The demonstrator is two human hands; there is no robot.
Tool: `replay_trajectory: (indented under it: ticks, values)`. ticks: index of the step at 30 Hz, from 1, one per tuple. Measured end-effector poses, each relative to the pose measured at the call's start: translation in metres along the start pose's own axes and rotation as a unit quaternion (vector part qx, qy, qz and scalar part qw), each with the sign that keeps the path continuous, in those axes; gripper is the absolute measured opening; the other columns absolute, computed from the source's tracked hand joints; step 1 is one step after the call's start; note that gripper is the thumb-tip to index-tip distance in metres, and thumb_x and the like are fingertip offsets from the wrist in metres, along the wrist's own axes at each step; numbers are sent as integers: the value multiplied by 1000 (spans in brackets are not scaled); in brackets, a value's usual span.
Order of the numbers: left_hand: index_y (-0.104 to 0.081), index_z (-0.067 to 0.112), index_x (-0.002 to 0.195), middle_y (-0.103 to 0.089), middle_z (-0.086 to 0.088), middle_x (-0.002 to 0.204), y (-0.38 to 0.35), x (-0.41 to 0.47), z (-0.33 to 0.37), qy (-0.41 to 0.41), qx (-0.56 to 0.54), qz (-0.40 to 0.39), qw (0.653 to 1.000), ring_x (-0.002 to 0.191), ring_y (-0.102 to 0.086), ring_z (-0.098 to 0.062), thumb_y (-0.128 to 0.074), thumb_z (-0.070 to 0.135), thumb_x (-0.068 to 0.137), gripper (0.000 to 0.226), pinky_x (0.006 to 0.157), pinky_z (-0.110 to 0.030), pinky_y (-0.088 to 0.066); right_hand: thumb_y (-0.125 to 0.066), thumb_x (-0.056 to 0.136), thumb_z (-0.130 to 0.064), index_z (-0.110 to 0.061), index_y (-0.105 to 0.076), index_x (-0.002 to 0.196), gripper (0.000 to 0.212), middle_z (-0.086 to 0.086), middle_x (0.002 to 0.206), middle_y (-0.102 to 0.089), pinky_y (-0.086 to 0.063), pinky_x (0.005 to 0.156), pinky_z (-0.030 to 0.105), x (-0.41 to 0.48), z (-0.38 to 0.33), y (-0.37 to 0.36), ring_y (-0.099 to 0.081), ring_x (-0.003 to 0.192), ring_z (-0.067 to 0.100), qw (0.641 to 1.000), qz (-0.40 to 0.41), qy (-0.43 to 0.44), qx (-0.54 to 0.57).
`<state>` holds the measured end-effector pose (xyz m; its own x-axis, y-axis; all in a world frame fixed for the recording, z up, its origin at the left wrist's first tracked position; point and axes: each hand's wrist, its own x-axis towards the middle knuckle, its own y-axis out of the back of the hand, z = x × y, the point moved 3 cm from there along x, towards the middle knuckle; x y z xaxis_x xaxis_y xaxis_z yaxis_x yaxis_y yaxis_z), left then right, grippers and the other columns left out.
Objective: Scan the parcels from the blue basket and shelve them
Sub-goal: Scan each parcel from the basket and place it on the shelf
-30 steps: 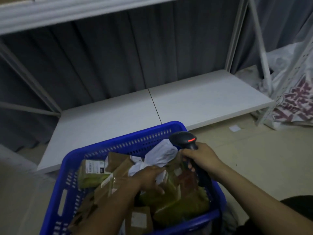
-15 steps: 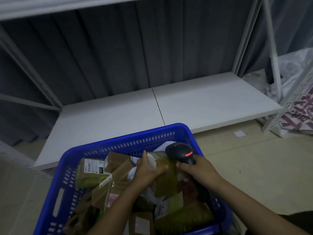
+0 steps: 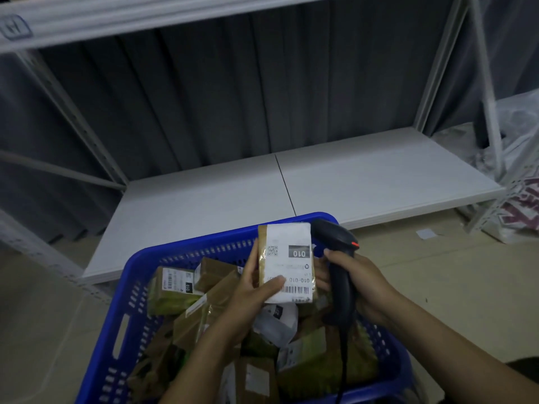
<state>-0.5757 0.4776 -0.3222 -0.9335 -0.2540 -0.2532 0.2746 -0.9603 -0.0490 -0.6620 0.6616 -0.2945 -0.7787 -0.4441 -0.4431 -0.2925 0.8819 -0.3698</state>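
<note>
The blue basket (image 3: 132,290) sits on the floor in front of me, piled with several brown and green parcels (image 3: 172,290) and a white bag (image 3: 278,323). My left hand (image 3: 248,290) holds a small parcel (image 3: 287,262) upright above the basket, thumb across its white label with a barcode and "010". My right hand (image 3: 363,282) grips a black handheld scanner (image 3: 335,252) just right of the parcel; some of its fingers reach behind the parcel's right edge. The scanner's head with a red mark sits level with the parcel's top right. The low white shelf (image 3: 364,176) lies behind the basket.
White metal uprights (image 3: 490,91) and diagonal braces frame the shelf, with a dark curtain behind. An upper shelf beam (image 3: 145,18) runs across the top. White printed bags (image 3: 522,205) lie on the floor at the right. A scrap of paper (image 3: 426,234) lies on the floor.
My left hand has lifted one parcel out of the pile and turned its label up toward me. The scanner in my right hand has risen beside it.
</note>
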Motion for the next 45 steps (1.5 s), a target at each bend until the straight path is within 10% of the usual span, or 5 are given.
replay_trajectory:
  ticks: [5,16,34,37,45]
  values:
    - [-23,34,149,-66,4,108,17,-2,-1,12,27,142,989,82,-72,-13,-57,24,94,65,63,-27,-57,-60,92,-12,7,-63,108,24,25,93,-71,-60,75,40,1,-4,-7,-71,84,35,994,-44,12,-104]
    - [6,47,149,-30,-7,155,98,-31,-5,-4,83,362,928,132,-44,-32,-76,14,79,113,98,-59,-45,-64,90,-20,-12,-60,74,18,-2,50,-62,-50,52,28,-14,-7,-25,-56,44,13,880,-152,39,-449]
    - [-3,46,151,-42,-8,147,96,-34,2,-1,21,336,942,115,-58,-30,-69,14,84,99,78,-48,-57,-63,91,-21,-10,-64,80,16,1,54,-65,-52,55,29,-13,-8,-36,-59,48,16,862,-197,39,-465]
    - [-18,35,151,-55,1,128,80,-30,20,-29,25,307,951,94,-65,-16,-61,15,91,76,59,-26,-56,-65,90,-16,-12,-64,88,5,5,58,-67,-52,54,26,-12,-15,-38,-62,50,15,894,-146,82,-415]
    - [-48,27,138,-68,1,114,19,-7,106,-66,22,176,982,93,-69,-11,-51,28,98,40,72,-29,-59,-74,83,-11,-19,-70,85,9,1,72,-73,-56,72,27,-17,-42,-40,-67,66,5,950,36,227,-211]
